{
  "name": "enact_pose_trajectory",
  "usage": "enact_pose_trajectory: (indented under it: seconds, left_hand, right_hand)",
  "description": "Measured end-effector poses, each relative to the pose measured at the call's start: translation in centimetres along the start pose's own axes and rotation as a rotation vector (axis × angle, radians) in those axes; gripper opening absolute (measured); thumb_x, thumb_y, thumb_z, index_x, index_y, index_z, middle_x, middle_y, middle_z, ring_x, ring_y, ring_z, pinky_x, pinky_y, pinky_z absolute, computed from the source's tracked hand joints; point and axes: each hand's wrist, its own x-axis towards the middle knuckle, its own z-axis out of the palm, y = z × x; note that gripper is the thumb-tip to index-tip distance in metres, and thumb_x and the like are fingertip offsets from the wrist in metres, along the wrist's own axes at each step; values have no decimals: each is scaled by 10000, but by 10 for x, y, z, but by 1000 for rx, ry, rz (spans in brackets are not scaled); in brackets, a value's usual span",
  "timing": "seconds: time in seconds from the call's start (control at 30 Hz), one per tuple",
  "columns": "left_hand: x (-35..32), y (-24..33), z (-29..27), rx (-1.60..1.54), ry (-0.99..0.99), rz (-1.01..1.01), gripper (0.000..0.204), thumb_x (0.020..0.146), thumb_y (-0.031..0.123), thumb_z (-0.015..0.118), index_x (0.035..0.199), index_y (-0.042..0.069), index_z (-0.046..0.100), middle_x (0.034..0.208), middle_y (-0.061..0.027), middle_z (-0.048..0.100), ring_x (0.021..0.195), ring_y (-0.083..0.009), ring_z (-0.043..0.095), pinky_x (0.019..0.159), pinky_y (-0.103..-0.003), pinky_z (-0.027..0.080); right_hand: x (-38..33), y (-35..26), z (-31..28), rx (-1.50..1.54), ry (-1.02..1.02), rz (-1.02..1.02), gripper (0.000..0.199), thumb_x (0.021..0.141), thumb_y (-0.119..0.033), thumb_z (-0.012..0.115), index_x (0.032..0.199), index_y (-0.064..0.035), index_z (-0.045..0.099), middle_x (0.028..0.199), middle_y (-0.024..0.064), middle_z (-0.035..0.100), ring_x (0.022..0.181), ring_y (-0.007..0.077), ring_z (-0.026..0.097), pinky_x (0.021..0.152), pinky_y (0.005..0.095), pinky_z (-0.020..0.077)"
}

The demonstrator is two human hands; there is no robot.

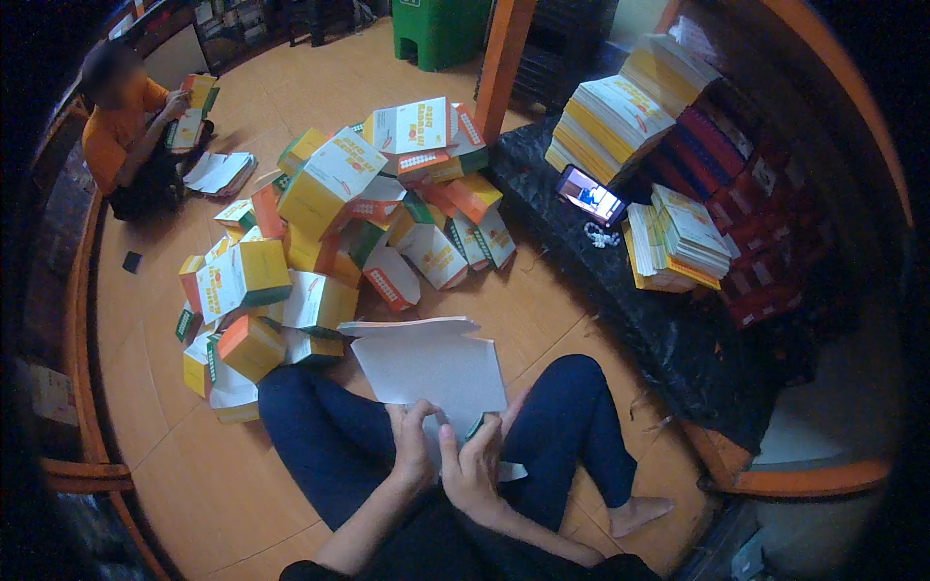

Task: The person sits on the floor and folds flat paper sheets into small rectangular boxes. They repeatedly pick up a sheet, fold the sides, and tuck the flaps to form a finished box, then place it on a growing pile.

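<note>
Above my crossed legs, I hold a partly folded cardboard box [431,368] with its plain whitish inside facing me. My left hand [414,443] is closed on its near left edge, the fingers bent against the card. On the near right side, my right hand [472,463] grips the card, thumb raised and fingers curled by a small green flap. The far panel of the box stands bent up. Just beyond my knees is a heap of folded boxes [329,184] in white, yellow, orange and green, lying at many angles.
At right, a black-covered platform [567,257] holds a tall stack of flat cartons [615,116], a shorter stack [688,237], a lit phone [591,194] and a beaded bracelet [601,235]. Far left, a seated person [121,145] handles a carton [194,111]. A green bin [436,34] stands behind.
</note>
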Motion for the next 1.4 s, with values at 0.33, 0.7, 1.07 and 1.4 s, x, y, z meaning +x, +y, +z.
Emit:
enact_pose_trajectory:
  seconds: [0.33,0.7,1.07,1.4]
  left_hand:
    - [9,20,17,-18,12,-41,672,789,147,576,1371,-7,277,1286,-200,413,1218,-321,420,1084,-396,317]
    - [1,26,-3,152,-234,336,810,865,31,704,1484,43,181,1323,-152,490,1191,-239,528,1058,-400,418]
    - [26,110,-42,167,-777,213,251,860,158,760,1014,-37,732,1123,-157,731,1021,-226,687,912,-372,531]
    - [-54,68,23,162,-186,652,170,833,-60,620,985,-37,691,984,-172,734,836,-257,724,726,-326,545]
  right_hand:
    - [11,19,-13,395,-50,139,498,975,-306,633,1260,36,410,1239,268,478,1177,355,481,1049,510,328]
    - [90,33,-95,682,-358,-330,225,900,-63,726,1108,19,700,1007,79,714,886,170,656,799,306,527]
    - [83,14,-106,815,-598,-352,425,991,-372,596,1125,22,685,1106,152,679,1029,286,624,872,365,483]
    - [56,-2,-54,735,417,-196,222,1024,-232,545,998,-12,530,851,31,457,807,128,484,740,257,416]
